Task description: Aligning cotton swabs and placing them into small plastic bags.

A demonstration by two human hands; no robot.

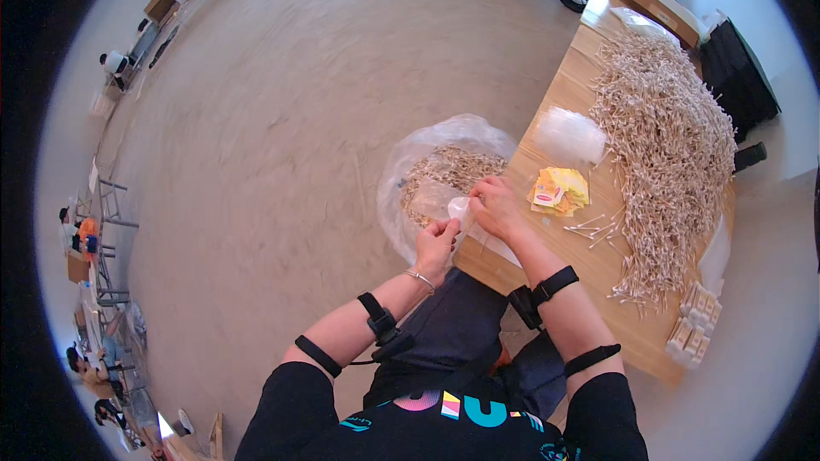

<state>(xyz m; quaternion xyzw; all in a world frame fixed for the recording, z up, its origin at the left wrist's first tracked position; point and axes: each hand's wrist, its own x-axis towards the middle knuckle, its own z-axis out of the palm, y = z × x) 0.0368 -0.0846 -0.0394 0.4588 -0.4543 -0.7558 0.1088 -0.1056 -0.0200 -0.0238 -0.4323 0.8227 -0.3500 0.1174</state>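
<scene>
My left hand and my right hand are close together over the near left corner of the wooden table. Between them they pinch a small clear plastic bag, its edge whitish near my fingers. What the bag contains, if anything, I cannot make out. Just beyond my hands, a large clear sack holds many cotton swabs beside the table. To the right of my right hand lies a small heap of yellow printed cards. A stack of clear plastic bags sits behind the cards.
A big pile of cotton swabs covers the right of the table, with several loose swabs nearby. Packed bundles lie at the near right edge. A cardboard box stands far back. Other people work along the left wall.
</scene>
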